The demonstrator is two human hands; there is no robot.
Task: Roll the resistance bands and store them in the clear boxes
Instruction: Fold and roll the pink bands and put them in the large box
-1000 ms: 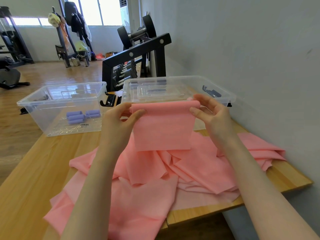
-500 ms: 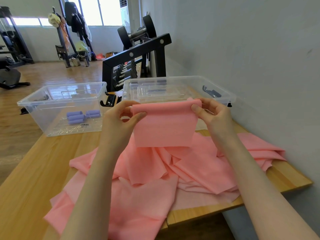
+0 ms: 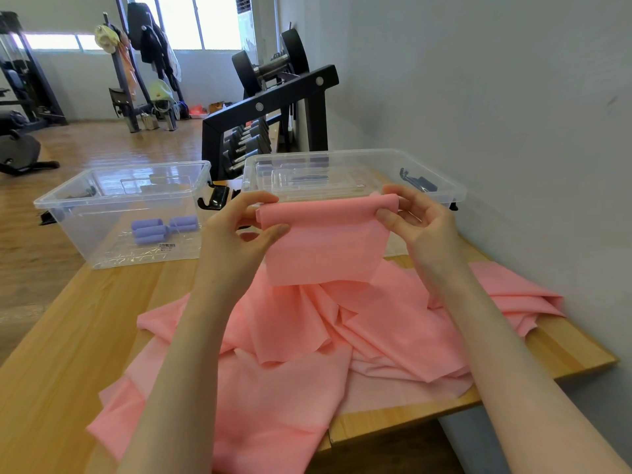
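Observation:
A pink resistance band [image 3: 325, 244] hangs in the air over the table, its top edge turned into a small roll. My left hand [image 3: 239, 230] pinches the roll's left end and my right hand [image 3: 417, 220] pinches its right end. Below, a heap of pink bands [image 3: 307, 343] lies spread across the wooden table [image 3: 68, 336]. Two clear boxes stand at the back: the left box [image 3: 68, 200] holds three purple rolled bands [image 3: 160, 227], the right box [image 3: 342, 159] sits just behind my hands with a clear lid lying in it.
A grey wall [image 3: 496, 114] runs along the table's right side. A black dumbbell rack [image 3: 273, 104] stands behind the boxes. Part of the pink heap hangs over the table's front edge [image 3: 393, 425]. Gym gear and a coat stand sit far back left.
The top edge of the held band has been turned over a little more between my fingers. Both hands stay at about the same place.

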